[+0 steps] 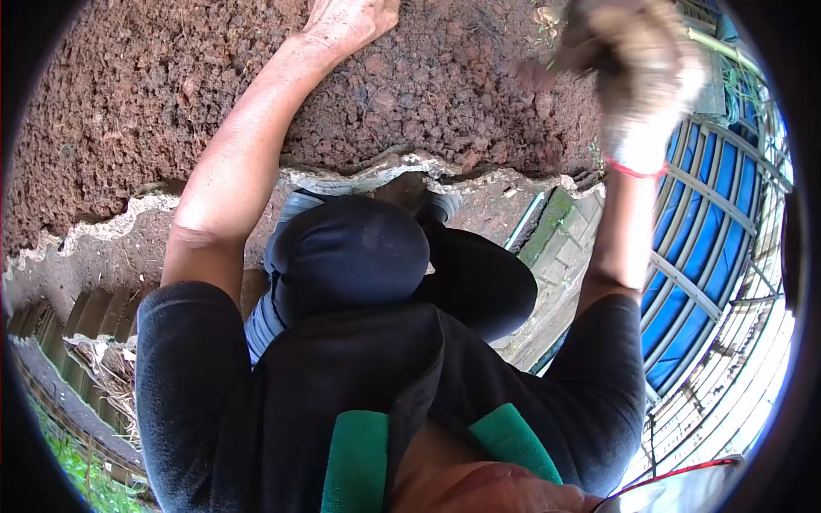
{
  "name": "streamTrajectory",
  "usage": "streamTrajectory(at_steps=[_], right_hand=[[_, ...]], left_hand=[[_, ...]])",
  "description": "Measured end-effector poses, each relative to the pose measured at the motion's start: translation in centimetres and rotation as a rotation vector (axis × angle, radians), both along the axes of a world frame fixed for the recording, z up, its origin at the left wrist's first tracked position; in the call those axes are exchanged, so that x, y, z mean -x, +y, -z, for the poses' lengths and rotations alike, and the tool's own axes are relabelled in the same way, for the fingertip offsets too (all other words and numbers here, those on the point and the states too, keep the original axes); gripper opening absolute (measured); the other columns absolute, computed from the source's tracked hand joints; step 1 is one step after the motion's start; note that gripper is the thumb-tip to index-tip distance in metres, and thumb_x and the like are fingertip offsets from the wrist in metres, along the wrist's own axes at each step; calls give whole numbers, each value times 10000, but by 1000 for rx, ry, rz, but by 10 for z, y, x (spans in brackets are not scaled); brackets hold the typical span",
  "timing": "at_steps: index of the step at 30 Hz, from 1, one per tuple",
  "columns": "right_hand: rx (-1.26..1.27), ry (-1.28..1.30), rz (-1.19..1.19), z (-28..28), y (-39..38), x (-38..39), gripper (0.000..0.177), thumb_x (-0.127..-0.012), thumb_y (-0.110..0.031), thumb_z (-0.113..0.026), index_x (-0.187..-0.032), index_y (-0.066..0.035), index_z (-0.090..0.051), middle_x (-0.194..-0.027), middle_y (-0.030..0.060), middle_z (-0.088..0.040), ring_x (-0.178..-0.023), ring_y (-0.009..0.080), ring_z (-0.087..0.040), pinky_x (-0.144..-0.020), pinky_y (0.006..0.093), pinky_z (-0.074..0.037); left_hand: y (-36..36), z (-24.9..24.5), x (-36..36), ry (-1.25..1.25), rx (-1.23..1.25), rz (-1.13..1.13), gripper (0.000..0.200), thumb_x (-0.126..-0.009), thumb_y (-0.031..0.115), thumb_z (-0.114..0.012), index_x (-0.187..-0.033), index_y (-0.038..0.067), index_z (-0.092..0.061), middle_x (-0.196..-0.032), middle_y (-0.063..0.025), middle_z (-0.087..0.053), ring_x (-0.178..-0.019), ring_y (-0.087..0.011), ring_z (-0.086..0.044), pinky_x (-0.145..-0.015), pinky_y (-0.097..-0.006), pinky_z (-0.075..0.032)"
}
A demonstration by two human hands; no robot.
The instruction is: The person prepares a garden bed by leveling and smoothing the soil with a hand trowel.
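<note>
At the top edge of the head view, my left hand (355,19) is bare and lies on or close over the reddish-brown soil (410,94). Its fingers are mostly cut off by the frame. My right hand (641,64) is at the upper right, in a mud-stained pale glove with a red band at the wrist. Motion blurs its fingers, and dark, earthy matter shows around them. I cannot tell whether they grip a clod. Below this hand, loose dark crumbs show against the soil.
A wavy, broken-edged sheet border (376,175) runs along the soil bed, just beyond my bent knees (351,248). Blue sheeting behind a slatted frame (697,214) stands on the right. Paving blocks (569,248) lie beside my legs, and dry straw (115,380) at lower left.
</note>
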State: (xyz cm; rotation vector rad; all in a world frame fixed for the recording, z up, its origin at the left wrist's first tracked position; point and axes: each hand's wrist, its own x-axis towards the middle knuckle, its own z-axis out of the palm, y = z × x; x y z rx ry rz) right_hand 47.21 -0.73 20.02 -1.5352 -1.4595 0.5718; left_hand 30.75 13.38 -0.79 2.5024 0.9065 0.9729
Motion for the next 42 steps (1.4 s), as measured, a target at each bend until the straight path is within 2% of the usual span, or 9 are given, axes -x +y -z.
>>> streamTrajectory(at_steps=[5, 9, 17, 23, 27, 29, 30, 37, 42], right_hand=[[-244, 168, -184, 3, 47, 31, 103, -821, -102, -648, -858, -7, -642, -771, 59, -672, -656, 185, -642, -546, 312, -507], [267, -404, -186, 178, 51, -8, 166, -759, -90, -679, -901, -18, -633, -723, 66, -641, -623, 184, -626, -535, 318, -501], [-87, -526, -69, 44, -5, -20, 182, -869, -196, -644, -907, -32, -713, -868, 132, -685, -741, 189, -655, -633, 315, -530], [-71, 400, 195, -68, -24, -34, 423, -819, -314, -644, -1083, 15, -613, -962, 158, -656, -830, 246, -648, -743, 404, -522], [-308, 99, 54, 68, 36, -21, 145, -782, -87, -651, -884, 1, -597, -743, 50, -615, -647, 162, -596, -593, 320, -495], [-70, 447, 149, 183, 55, -65, 94, -816, -61, -643, -821, 2, -574, -713, 21, -606, -617, 123, -587, -562, 270, -489], [-45, 20, 147, 162, 65, -48, 111, -839, -82, -635, -817, 6, -571, -721, 40, -608, -597, 113, -579, -550, 249, -484], [17, 72, 275, 59, -13, -20, 299, -802, -237, -672, -892, 44, -625, -733, 38, -632, -640, 123, -606, -602, 243, -498], [-809, 504, 366, -12, -40, -54, 400, -865, -305, -602, -1098, 20, -589, -995, 147, -649, -884, 188, -615, -779, 320, -483]], left_hand=[[-5, -17, -1, -41, 112, -66, 62, -756, 90, -597, -788, 38, -585, -816, -167, -558, -759, -368, -584, -662, -445, -506], [-5, -18, 6, -64, 55, -8, 57, -759, 86, -596, -788, 38, -585, -834, -170, -555, -771, -366, -589, -649, -443, -510], [-8, -15, 2, -25, 62, -28, 56, -714, 63, -599, -758, 52, -568, -794, -163, -540, -750, -359, -579, -634, -443, -501], [-5, -10, 1, -4, 34, -10, 73, -755, 97, -603, -801, 40, -596, -829, -179, -566, -765, -363, -585, -654, -447, -504], [-6, -21, 0, 32, 66, -49, 63, -746, 86, -610, -780, 38, -589, -786, -170, -546, -758, -350, -581, -634, -435, -499], [-8, -13, 1, 21, 24, -42, 36, -777, 99, -589, -777, 74, -563, -756, -127, -531, -716, -305, -557, -587, -402, -474], [0, 1, -1, -2, -41, -51, 41, -814, 120, -565, -782, 110, -541, -741, -88, -522, -682, -265, -535, -551, -373, -452], [-6, -12, 0, -53, -182, 1, 99, -868, 111, -573, -770, 108, -566, -716, -59, -528, -669, -215, -563, -538, -353, -463], [-20, -30, 1, 57, 18, 94, 220, -867, 224, -622, -969, 30, -649, -905, -134, -602, -889, -286, -603, -761, -409, -490]])
